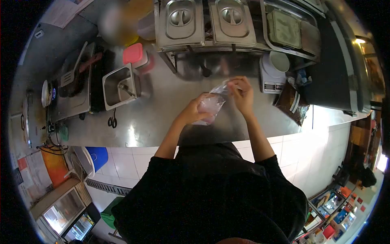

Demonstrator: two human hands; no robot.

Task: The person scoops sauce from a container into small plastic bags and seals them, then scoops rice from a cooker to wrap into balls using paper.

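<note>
A clear plastic bag with something pale pink inside [210,106] is held over the steel counter [158,118], in front of my body. My left hand [192,110] wraps round the bag's lower part from the left side. The thin upper end of the bag stretches up and to the right, where the fingers of my right hand [242,94] pinch it. What exactly the pink content is cannot be made out through the plastic.
Left on the counter are a square steel container [121,86], black scissors [112,119] and a pink-lidded box [134,53]. A kitchen scale [273,86] with a bowl [279,62] and a brown bag [291,103] stand right. Lidded steel pans [181,30] line the back.
</note>
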